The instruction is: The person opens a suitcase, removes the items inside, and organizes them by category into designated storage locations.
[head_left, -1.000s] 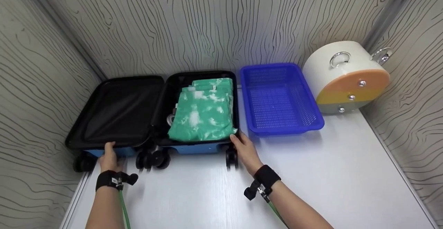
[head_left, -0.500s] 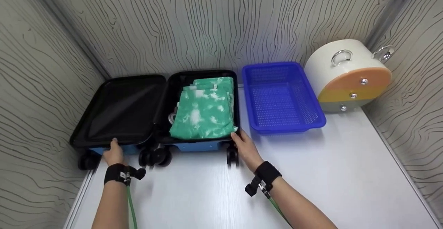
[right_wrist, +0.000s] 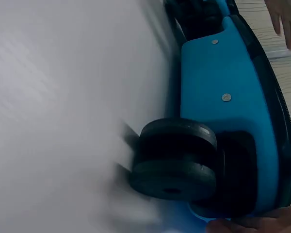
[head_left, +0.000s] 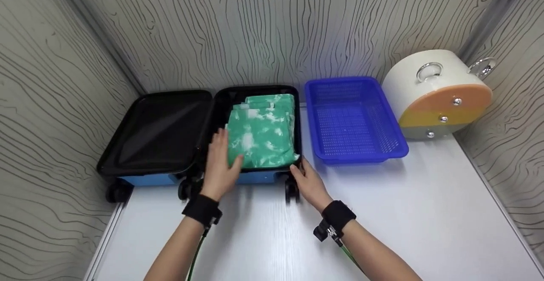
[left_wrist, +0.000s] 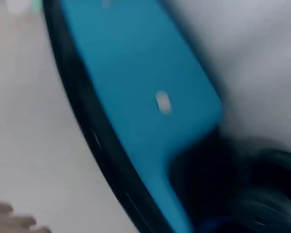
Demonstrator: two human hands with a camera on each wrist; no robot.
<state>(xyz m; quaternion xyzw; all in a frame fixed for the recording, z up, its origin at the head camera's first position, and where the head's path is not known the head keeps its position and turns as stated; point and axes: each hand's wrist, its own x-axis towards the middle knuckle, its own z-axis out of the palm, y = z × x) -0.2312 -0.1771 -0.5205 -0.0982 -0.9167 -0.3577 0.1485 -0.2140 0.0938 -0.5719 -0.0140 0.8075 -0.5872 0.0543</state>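
Observation:
A small blue suitcase with black lining lies spread apart on the table. Folded green-and-white tie-dye cloth fills its right half; the black-covered left half lies flat. My left hand is over the suitcase's middle with straight fingers beside the cloth's left edge; whether it touches the cloth I cannot tell. At the right half's near corner, my right hand grips the shell, thumb by the rim and fingers along the side. The left wrist view is blurred and catches the blue shell.
A blue plastic basket stands right of the suitcase. Beyond it leans a white drum-shaped box with a striped front and metal handles. Black wheels stick out from the suitcase's near side. Wood-grain walls enclose the white table.
My left hand has let go of the left half's near edge and moved right, over the cloth's left side. My right hand stays at the corner. The head view has shifted slightly.

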